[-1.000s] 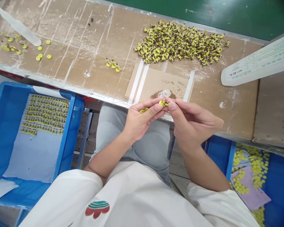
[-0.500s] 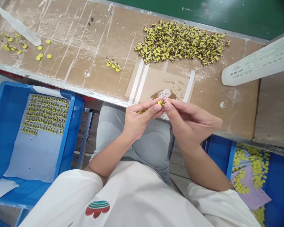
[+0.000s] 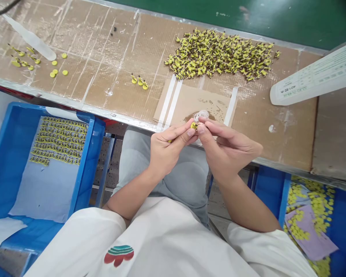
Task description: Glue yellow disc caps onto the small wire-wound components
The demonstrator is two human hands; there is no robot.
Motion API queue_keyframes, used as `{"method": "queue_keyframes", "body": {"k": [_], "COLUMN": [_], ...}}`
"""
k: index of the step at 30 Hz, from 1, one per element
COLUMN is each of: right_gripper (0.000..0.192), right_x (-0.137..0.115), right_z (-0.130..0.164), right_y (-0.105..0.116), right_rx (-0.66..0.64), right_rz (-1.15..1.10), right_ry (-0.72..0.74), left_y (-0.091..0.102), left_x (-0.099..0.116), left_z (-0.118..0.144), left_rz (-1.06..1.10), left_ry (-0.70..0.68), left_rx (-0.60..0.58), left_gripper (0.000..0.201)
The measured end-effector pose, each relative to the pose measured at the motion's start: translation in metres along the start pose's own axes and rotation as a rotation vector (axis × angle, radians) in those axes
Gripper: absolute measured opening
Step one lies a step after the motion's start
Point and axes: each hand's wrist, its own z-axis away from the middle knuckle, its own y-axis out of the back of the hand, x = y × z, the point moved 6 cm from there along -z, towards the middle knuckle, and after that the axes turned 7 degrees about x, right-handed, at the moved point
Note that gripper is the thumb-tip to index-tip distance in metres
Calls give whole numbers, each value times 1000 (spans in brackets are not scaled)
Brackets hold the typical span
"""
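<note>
Between my two hands, at the table's near edge, is a small yellow figurine with a round yellow base. My left hand pinches its yellow end between thumb and forefinger, and a bit of another yellow piece shows within the curled fingers. The fingertips of my right hand close on the dark end; they hide most of it. Just beyond the fingertips, a clear blob of glue sits on a taped cardboard sheet. Three finished-looking figurines stand on bases to the left.
A heap of yellow-and-dark figurines lies at the back. A large white bottle leans in from the right; a slim white bottle lies left near loose yellow discs. Blue crates flank me, one with rows of figurines, another with discs.
Both hands have shifted very slightly left, still pinching the same figurine. The whole view has moved a little, so the crates and left-side items sit further right.
</note>
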Motion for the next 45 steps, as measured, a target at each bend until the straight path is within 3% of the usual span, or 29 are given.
{"method": "queue_keyframes", "body": {"k": [11, 25, 30, 37, 45], "right_gripper": [19, 14, 17, 15, 20], "right_x": [15, 13, 15, 19, 14], "right_z": [-1, -5, -5, -3, -5], "right_y": [-14, -29, -33, -41, -47], "right_rx": [-28, -95, -105, -122, -144], "right_rz": [-86, -130, -142, -178, -128], "right_ry": [-137, -130, -158, -231, -241], "left_y": [10, 17, 21, 24, 29], "left_x": [1, 13, 14, 19, 24], "left_z": [-14, -18, -21, -18, -21], "left_rz": [-6, -31, -55, -21, -38], "left_ry": [-18, -213, -201, -264, -263], "left_rx": [36, 20, 50, 59, 73], "left_gripper": [29, 18, 25, 15, 20]}}
